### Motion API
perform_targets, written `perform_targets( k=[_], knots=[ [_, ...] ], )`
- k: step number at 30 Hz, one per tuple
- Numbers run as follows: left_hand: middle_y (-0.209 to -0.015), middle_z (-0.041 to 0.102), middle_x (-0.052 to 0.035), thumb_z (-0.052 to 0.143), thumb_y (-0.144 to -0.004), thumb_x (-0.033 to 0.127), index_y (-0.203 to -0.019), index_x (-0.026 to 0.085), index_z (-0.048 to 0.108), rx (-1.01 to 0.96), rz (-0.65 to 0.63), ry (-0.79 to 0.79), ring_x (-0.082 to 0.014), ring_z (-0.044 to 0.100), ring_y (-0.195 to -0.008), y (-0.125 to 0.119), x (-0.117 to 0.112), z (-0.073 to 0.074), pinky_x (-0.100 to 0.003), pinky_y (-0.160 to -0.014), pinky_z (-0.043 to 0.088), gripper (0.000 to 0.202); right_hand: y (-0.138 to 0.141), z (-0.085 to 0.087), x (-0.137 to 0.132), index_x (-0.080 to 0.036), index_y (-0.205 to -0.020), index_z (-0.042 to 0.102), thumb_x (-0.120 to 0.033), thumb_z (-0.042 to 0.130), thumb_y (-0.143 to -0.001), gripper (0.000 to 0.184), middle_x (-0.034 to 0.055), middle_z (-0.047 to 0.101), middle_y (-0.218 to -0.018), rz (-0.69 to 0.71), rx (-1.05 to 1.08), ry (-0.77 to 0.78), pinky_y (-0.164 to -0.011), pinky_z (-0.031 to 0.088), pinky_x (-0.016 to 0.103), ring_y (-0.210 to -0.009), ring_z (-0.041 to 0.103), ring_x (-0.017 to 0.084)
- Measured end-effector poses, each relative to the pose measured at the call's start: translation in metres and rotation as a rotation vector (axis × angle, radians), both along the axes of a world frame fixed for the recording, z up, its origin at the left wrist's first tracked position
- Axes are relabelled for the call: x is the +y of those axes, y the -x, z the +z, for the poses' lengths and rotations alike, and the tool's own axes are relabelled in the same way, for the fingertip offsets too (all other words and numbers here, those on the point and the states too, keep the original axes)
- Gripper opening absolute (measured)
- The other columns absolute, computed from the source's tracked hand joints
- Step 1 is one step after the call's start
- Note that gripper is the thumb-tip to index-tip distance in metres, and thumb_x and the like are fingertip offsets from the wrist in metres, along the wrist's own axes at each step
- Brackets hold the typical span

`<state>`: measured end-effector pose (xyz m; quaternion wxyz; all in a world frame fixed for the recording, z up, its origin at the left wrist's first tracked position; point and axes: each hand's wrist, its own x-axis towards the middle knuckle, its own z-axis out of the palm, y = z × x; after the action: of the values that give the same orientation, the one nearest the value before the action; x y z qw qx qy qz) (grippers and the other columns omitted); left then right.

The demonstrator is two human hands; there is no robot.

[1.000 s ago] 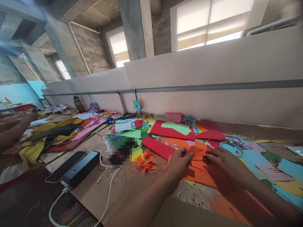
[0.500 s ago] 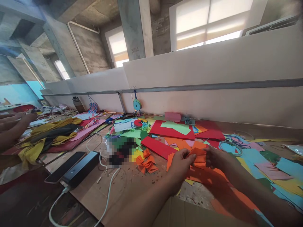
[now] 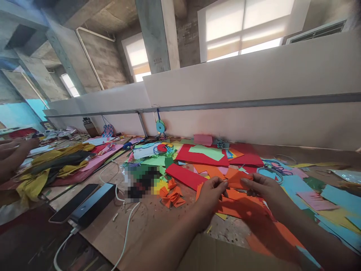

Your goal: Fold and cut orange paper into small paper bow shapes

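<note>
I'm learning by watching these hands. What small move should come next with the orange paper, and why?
I'd probably press a crease into the orange paper with the right hand while the left hand steadies it. Both hands pinch it from opposite sides, and the folded orange pieces lying left of them suggest creasing fits.

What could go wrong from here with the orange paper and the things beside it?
The orange paper, held between the left hand and right hand, might crease or tear if they pull unevenly. The folded pieces lie loose near the left hand and could get scattered. The white cable further left might get snagged.
</note>
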<state>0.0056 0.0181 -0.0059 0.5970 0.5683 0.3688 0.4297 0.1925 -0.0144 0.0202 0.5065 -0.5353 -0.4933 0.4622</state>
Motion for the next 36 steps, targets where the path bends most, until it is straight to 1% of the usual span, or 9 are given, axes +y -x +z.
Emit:
perform_targets(
  k=[6, 13, 15, 18, 21, 23, 27, 30, 36],
  knots=[
    [-0.058, 0.055, -0.0008, 0.068, -0.07, 0.061, -0.069, 0.017, 0.053, -0.073, 0.113, 0.002, -0.0113, 0.045, -0.052, 0.005, 0.005, 0.002, -0.023, -0.052, 0.034, 0.046, 0.003, -0.003, 0.002, -0.019, -0.064, 0.059, -0.047, 0.076, -0.07, 0.032, -0.0027, 0.057, -0.056, 0.128, -0.047, 0.041, -0.051, 0.038, 0.025, -0.051, 0.05, 0.012],
    [-0.062, 0.059, -0.0017, 0.069, -0.068, 0.062, -0.077, 0.016, 0.056, -0.124, 0.065, 0.056, -0.0102, 0.045, -0.049, 0.002, 0.007, -0.005, -0.022, -0.051, 0.035, 0.049, 0.01, 0.004, -0.005, -0.022, -0.078, 0.064, -0.045, 0.067, -0.075, 0.024, 0.0027, 0.067, -0.074, 0.006, -0.224, -0.099, -0.06, 0.049, 0.031, -0.066, 0.061, 0.019],
    [-0.067, 0.063, -0.003, 0.069, -0.067, 0.064, -0.084, 0.015, 0.057, -0.143, 0.066, 0.122, -0.0099, 0.047, -0.049, 0.001, 0.006, -0.007, -0.022, -0.051, 0.036, 0.054, 0.01, 0.002, -0.008, -0.024, -0.084, 0.065, -0.042, 0.062, -0.081, 0.019, 0.0036, 0.069, -0.079, -0.042, -0.406, -0.212, -0.062, 0.049, 0.033, -0.069, 0.063, 0.022],
    [-0.075, 0.067, -0.0079, 0.062, -0.068, 0.073, -0.09, 0.013, 0.058, -0.17, -0.042, 0.291, -0.0125, 0.054, -0.052, -0.001, 0.003, -0.007, -0.024, -0.054, 0.039, 0.064, 0.008, -0.004, -0.012, -0.025, -0.086, 0.066, -0.031, 0.055, -0.087, 0.013, 0.0051, 0.072, -0.084, -0.115, -0.843, -0.525, -0.066, 0.045, 0.035, -0.073, 0.064, 0.023],
    [-0.077, 0.066, -0.0086, 0.059, -0.07, 0.075, -0.082, 0.014, 0.056, -0.229, -0.158, 0.389, -0.0172, 0.061, -0.062, -0.003, -0.003, -0.006, -0.025, -0.058, 0.042, 0.063, 0.007, -0.01, -0.014, -0.024, -0.086, 0.068, -0.015, 0.051, -0.086, 0.019, 0.0067, 0.075, -0.091, -0.058, -1.179, -0.816, -0.072, 0.042, 0.036, -0.078, 0.066, 0.024],
    [-0.075, 0.064, -0.0049, 0.071, -0.064, 0.068, -0.078, 0.015, 0.055, -0.27, -0.145, 0.393, -0.0178, 0.062, -0.064, -0.004, -0.005, -0.005, -0.025, -0.058, 0.042, 0.057, 0.007, -0.011, -0.014, -0.024, -0.089, 0.068, -0.01, 0.051, -0.086, 0.023, 0.0059, 0.075, -0.094, 0.016, -1.256, -0.923, -0.075, 0.042, 0.035, -0.08, 0.066, 0.023],
    [-0.067, 0.055, 0.0, 0.084, -0.051, 0.051, -0.075, 0.015, 0.056, -0.278, -0.067, 0.377, -0.0136, 0.055, -0.059, -0.003, -0.003, -0.007, -0.023, -0.054, 0.04, 0.052, 0.007, -0.011, -0.008, -0.026, -0.095, 0.068, -0.013, 0.053, -0.087, 0.021, 0.004, 0.074, -0.1, 0.07, -1.205, -0.938, -0.078, 0.043, 0.035, -0.086, 0.066, 0.023],
    [-0.062, 0.049, 0.002, 0.082, -0.053, 0.049, -0.07, 0.015, 0.053, -0.258, -0.018, 0.345, -0.0113, 0.05, -0.055, 0.0, 0.003, -0.009, -0.023, -0.055, 0.042, 0.048, 0.006, -0.008, -0.003, -0.029, -0.099, 0.067, -0.017, 0.055, -0.087, 0.021, 0.0041, 0.072, -0.107, 0.047, -1.048, -0.848, -0.079, 0.046, 0.038, -0.094, 0.065, 0.024],
    [-0.055, 0.04, 0.0057, 0.08, -0.055, 0.042, -0.062, 0.018, 0.046, -0.247, 0.008, 0.328, -0.0083, 0.038, -0.048, 0.0, 0.005, -0.012, -0.022, -0.049, 0.038, 0.042, 0.004, -0.003, -0.002, -0.031, -0.099, 0.066, -0.024, 0.057, -0.09, 0.015, 0.0028, 0.068, -0.108, 0.177, -0.779, -0.633, -0.08, 0.05, 0.036, -0.097, 0.065, 0.023]
  ],
)
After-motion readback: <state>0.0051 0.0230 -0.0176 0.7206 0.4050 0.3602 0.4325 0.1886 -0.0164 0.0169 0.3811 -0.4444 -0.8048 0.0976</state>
